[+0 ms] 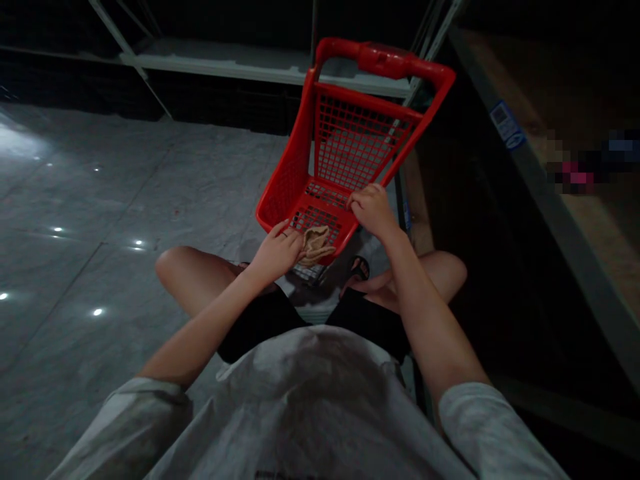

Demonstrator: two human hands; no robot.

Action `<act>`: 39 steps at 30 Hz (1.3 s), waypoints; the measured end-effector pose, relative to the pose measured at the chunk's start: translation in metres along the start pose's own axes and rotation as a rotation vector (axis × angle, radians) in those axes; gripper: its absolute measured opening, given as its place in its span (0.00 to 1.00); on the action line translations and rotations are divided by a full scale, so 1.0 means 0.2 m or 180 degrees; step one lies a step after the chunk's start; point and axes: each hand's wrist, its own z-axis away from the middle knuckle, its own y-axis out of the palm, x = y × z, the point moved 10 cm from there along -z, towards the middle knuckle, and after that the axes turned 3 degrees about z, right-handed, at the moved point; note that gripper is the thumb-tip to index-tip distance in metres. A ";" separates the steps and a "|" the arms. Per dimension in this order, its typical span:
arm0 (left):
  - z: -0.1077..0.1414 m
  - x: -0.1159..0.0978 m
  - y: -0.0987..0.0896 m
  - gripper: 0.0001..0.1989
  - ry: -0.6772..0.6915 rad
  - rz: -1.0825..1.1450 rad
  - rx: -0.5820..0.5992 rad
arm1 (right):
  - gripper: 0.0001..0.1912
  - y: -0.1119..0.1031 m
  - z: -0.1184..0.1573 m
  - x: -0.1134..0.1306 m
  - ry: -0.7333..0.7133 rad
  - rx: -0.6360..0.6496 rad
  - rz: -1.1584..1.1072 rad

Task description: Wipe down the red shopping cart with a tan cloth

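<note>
A small red plastic shopping cart [365, 137] with grid panels stands in front of my knees, its handle at the far end. My left hand [281, 252] is at the cart's near left edge, fingers closed on a crumpled tan cloth [316, 244]. The cloth lies against the cart's near edge, and part of it is hidden by my fingers. On the cart's right side rim, my right hand [371, 208] has its fingers curled over the edge. Inside, the cart's visible floor shows only red grid.
White metal shelving [240, 67] with dark crates beneath runs behind the cart. To the right is a dark wooden-topped counter [525, 73] bearing a blue-and-white label [506, 123]. Grey tiled floor [100, 220] reflects lights on the left.
</note>
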 end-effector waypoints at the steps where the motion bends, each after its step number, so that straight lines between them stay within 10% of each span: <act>1: -0.04 -0.05 0.01 0.13 0.0001 -0.0002 0.0019 | 0.17 0.00 0.02 0.04 0.0035 0.0000 0.0001; 9: -0.20 -0.37 0.04 0.13 -0.0078 0.0028 -0.0473 | 0.20 0.03 0.18 0.16 0.0179 0.0128 -0.0535; 18: 0.02 0.43 -0.08 0.17 0.0306 -0.0141 -0.0094 | 0.16 0.07 0.13 0.20 0.0009 0.0316 -0.0393; 23: 0.02 0.61 -0.07 0.16 0.0296 -0.0110 -0.0112 | 0.14 0.12 0.07 0.29 -0.0156 0.0477 -0.0266; 30: -0.07 0.35 -0.07 0.12 -0.0158 -0.0518 -0.0477 | 0.16 0.06 0.04 0.16 -0.0048 0.0552 0.0252; 39: -0.24 -0.28 0.01 0.10 -0.0468 -0.0474 -0.0613 | 0.18 0.06 0.34 0.02 0.0825 0.0638 0.0598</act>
